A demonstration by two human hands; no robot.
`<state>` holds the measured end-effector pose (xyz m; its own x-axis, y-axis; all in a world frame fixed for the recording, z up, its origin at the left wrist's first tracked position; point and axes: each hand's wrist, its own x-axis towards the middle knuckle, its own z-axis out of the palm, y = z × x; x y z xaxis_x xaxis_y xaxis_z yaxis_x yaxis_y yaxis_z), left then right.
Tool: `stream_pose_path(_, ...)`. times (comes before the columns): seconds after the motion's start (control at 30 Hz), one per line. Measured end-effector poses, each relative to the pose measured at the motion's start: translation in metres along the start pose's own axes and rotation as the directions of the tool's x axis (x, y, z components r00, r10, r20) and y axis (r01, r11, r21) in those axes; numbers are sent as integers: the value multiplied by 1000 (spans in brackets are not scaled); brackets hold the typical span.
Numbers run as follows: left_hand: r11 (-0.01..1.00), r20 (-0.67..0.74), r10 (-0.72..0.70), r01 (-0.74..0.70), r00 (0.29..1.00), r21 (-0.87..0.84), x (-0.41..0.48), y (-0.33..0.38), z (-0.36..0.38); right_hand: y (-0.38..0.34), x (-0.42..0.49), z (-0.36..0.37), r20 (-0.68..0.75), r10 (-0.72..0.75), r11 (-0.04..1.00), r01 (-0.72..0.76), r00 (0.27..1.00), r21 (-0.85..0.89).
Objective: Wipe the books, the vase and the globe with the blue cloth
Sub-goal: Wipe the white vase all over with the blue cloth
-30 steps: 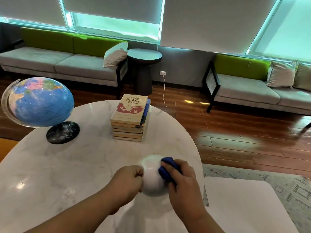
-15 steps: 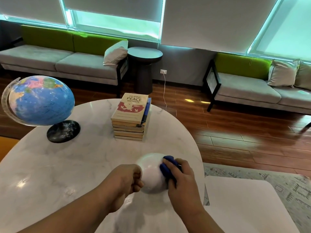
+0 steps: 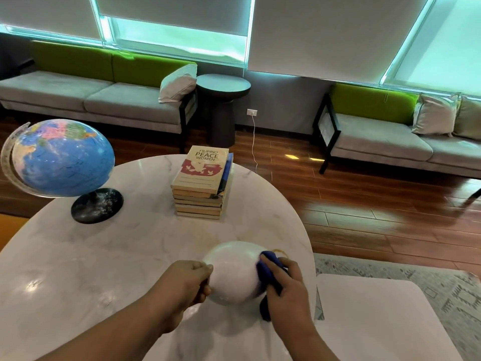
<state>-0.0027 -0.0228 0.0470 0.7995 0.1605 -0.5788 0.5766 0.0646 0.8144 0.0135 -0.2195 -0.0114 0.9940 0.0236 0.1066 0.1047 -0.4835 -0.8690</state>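
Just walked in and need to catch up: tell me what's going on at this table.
A person is wiping the round white vase on the marble table. The right hand holds the blue cloth against one side of it, and the left hand grips the other side. The globe and the stack of books stand farther back, neither in hand.

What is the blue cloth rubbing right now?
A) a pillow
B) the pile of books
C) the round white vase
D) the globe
C: the blue cloth is pressed against the right side of the white vase, while the globe and the books stand apart farther back on the table.
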Motion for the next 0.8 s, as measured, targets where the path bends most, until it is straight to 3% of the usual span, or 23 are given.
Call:
stream_pose_path(0.17, 991, -37, 42, -37, 998, 127, 5, -3, -3, -8, -15, 16, 186, -308, 923, 340, 933, -178)
stream_pose_path(0.23, 981, -29, 64, -58, 998, 184, 6, -7, -7, 2, -14, 10, 123, -213, 971, 225, 969, -86)
stream_pose_path(0.3, 970, -23, 78, -71, 997, 232, 7, -12, -12, 14, -6, 2, 34, 41, 997, -43, 999, 62)
stream_pose_path(0.37, 957, -28, 96, -85, 995, 279, 7, -16, -15, 22, 4, -4, 17, 259, 960, -259, 966, 106)
stream_pose_path(0.4, 949, -31, 109, -95, 994, 302, 7, -17, -16, 22, 7, -5, 22, 296, 950, -297, 955, 97)
stream_pose_path(0.63, 809, -10, 257, -209, 966, 550, 9, -15, -17, -8, -17, 16, 204, -39, 998, 30, 978, 51)
stream_pose_path(0.7, 775, 27, 285, -247, 958, 582, 9, -14, -21, 7, -17, 11, 120, 12, 997, -21, 993, 78)
stream_pose_path(0.8, 745, 91, 297, -290, 951, 601, 9, -15, -28, 29, -5, -5, 8, 296, 944, -294, 955, 150)
